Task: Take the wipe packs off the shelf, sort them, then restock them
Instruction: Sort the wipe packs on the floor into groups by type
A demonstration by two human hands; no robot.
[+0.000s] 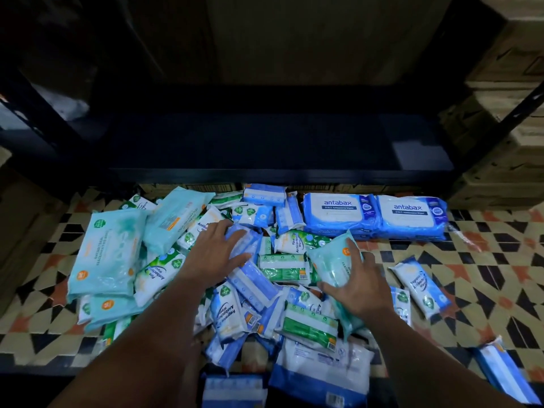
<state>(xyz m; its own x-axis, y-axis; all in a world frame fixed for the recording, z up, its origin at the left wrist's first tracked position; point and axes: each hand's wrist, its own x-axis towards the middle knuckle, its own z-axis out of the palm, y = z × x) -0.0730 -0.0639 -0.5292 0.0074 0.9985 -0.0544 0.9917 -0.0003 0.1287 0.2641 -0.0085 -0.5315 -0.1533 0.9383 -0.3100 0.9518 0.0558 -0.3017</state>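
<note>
Both forearms are reaching forward over the floor pile [265, 290]. Right hand [357, 285] is gripping a teal pack [331, 262], fingers clamped, its long axis slanting away-right. Left hand [213, 254] is lying on a blue pack [245, 242], fingers spread apart.

Readable print on the wipe packs

"antabax" stands on 2 blue packs [340, 212] [412, 216]; "Pine Antibacterial Wipes" on a green-white pack [300, 241]; "Fragrance... Wipes" on a blue-white pack [228, 312].

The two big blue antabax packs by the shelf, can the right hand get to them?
Probably yes. The two antabax packs lie uncovered just beyond the right hand, with nothing on top. But that hand already grips a teal pack, so it would likely need to drop it first.
</note>
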